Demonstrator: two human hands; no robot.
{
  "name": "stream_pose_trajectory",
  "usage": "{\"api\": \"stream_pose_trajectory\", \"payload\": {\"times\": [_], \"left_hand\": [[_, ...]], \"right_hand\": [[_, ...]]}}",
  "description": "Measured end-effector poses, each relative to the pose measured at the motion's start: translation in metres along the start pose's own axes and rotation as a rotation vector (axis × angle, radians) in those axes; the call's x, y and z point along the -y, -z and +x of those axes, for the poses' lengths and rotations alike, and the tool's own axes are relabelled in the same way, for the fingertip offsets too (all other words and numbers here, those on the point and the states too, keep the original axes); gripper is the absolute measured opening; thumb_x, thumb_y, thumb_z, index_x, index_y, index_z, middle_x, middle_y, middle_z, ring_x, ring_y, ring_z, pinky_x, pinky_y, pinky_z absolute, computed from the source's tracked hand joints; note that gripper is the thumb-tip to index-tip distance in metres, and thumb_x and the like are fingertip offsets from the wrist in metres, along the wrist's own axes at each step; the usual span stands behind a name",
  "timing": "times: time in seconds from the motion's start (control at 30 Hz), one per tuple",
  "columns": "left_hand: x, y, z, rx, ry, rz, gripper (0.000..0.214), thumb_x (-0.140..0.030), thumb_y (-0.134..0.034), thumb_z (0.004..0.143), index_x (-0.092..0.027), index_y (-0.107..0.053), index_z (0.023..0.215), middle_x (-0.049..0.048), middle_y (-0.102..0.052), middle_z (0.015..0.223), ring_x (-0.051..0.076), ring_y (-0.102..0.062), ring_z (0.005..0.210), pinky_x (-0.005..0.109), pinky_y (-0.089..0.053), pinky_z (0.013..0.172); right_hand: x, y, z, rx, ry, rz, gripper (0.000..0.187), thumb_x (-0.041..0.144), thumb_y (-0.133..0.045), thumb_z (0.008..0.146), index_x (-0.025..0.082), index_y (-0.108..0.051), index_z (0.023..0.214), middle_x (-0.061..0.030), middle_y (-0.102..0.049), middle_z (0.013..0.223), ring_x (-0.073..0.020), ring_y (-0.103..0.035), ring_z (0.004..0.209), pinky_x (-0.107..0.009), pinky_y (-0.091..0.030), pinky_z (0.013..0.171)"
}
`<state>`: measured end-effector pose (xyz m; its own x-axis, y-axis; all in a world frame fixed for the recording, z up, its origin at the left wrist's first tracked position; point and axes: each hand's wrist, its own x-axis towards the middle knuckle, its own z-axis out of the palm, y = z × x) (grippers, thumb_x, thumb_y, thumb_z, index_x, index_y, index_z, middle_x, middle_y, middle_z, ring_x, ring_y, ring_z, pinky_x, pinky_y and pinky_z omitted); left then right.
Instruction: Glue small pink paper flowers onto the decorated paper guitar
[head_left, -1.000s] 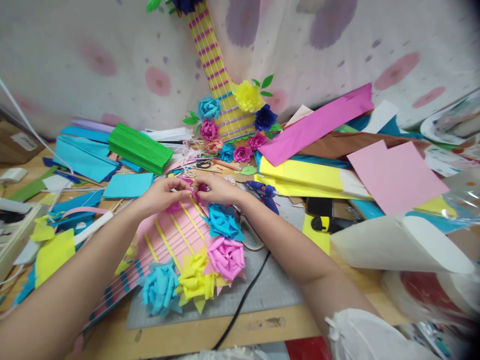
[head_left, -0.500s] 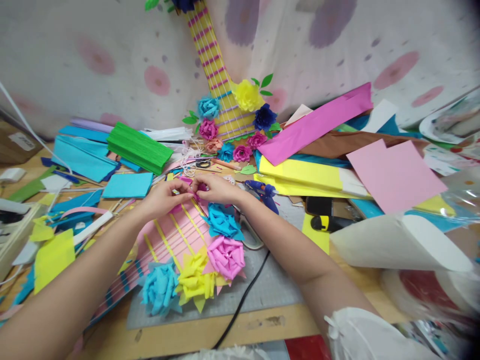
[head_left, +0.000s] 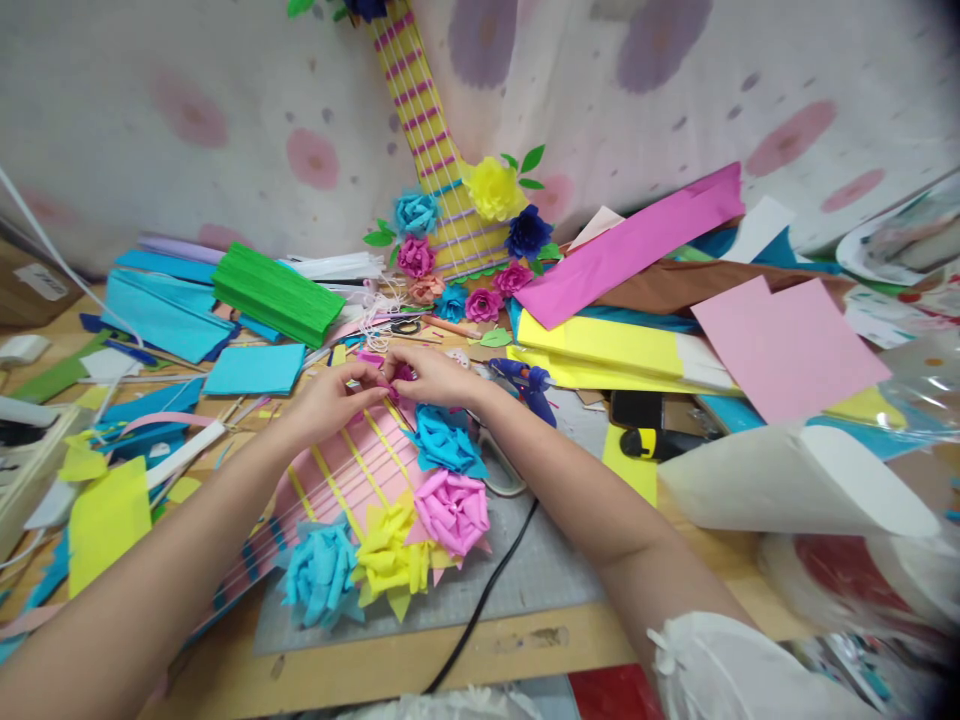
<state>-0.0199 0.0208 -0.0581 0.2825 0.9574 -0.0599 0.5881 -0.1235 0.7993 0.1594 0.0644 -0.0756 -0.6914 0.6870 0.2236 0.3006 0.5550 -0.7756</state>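
A pink paper guitar (head_left: 360,450) with yellow strips and pale strings lies slanted in front of me. My right hand (head_left: 433,378) pinches a small magenta paper flower (head_left: 403,373) at its far edge. Thumb and finger of my left hand (head_left: 335,400) close on the same flower's left side; the fingertips partly hide it. Along the guitar's right end sit a blue flower (head_left: 448,440), a pink flower (head_left: 452,512), a yellow flower (head_left: 394,550) and another blue flower (head_left: 321,575).
A blue glue gun (head_left: 525,380) lies right of my right hand. Beneath the guitar is a grey cutting mat (head_left: 517,590), crossed by a black cable (head_left: 484,605). A yellow paper guitar (head_left: 431,130) leans at the back. Green crepe paper (head_left: 277,295) and yellow paper (head_left: 607,350) are stacked around.
The view has shifted very slightly. Both hands stay at the magenta flower with almost no visible movement.
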Motion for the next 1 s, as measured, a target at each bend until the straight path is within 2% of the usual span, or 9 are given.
{"api": "stream_pose_trajectory", "payload": {"times": [0.13,0.27,0.5,0.63,0.8,1.0], "left_hand": [[-0.001,0.001,-0.001,-0.012,-0.02,0.068,0.037,-0.052,-0.062,0.07,-0.017,-0.066,0.081,0.0038,-0.067,0.079,0.015,-0.057,0.064,0.026,-0.045,0.058],[-0.001,0.007,-0.003,-0.032,-0.078,0.142,0.039,-0.049,-0.063,0.071,-0.018,-0.067,0.095,0.0042,-0.068,0.089,0.017,-0.06,0.075,0.025,-0.047,0.061],[-0.003,0.013,0.0,-0.038,-0.156,0.266,0.027,-0.043,-0.058,0.076,-0.02,-0.066,0.087,0.0024,-0.067,0.087,0.015,-0.059,0.074,0.025,-0.047,0.063],[-0.001,0.015,0.0,-0.054,-0.175,0.291,0.026,-0.043,-0.058,0.077,-0.02,-0.064,0.089,0.0018,-0.065,0.084,0.015,-0.058,0.074,0.025,-0.046,0.061],[0.005,0.017,0.002,-0.051,-0.177,0.285,0.025,-0.043,-0.059,0.076,-0.02,-0.064,0.084,0.0022,-0.065,0.084,0.015,-0.058,0.074,0.025,-0.046,0.06],[0.008,0.018,0.007,-0.03,-0.241,0.277,0.021,-0.038,-0.058,0.075,-0.019,-0.066,0.079,0.0039,-0.066,0.087,0.016,-0.058,0.078,0.027,-0.046,0.064]], "right_hand": [[0.004,0.001,-0.003,-0.011,0.005,0.022,0.012,0.01,-0.053,0.072,0.016,-0.053,0.083,-0.0001,-0.057,0.084,-0.0138,-0.053,0.081,-0.026,-0.04,0.075],[0.011,0.007,-0.013,-0.078,0.039,0.086,0.022,0.017,-0.055,0.076,0.015,-0.051,0.097,-0.0043,-0.059,0.101,-0.0161,-0.055,0.095,-0.031,-0.042,0.086],[0.006,0.009,-0.025,-0.088,0.032,-0.011,0.033,0.019,-0.063,0.071,0.017,-0.052,0.102,-0.0066,-0.059,0.107,-0.0193,-0.055,0.102,-0.035,-0.043,0.092],[0.012,0.007,-0.024,-0.111,0.049,-0.108,0.026,0.02,-0.062,0.072,0.018,-0.055,0.097,-0.0058,-0.059,0.106,-0.0204,-0.052,0.104,-0.037,-0.039,0.095],[0.025,0.003,-0.024,-0.22,0.029,-0.171,0.007,0.017,-0.061,0.074,0.018,-0.059,0.081,-0.0046,-0.058,0.095,-0.0189,-0.051,0.099,-0.033,-0.039,0.092],[0.016,0.0,-0.03,-0.319,-0.023,-0.155,0.003,0.016,-0.058,0.076,0.018,-0.058,0.073,-0.0026,-0.059,0.086,-0.0178,-0.053,0.092,-0.033,-0.04,0.089]]}}
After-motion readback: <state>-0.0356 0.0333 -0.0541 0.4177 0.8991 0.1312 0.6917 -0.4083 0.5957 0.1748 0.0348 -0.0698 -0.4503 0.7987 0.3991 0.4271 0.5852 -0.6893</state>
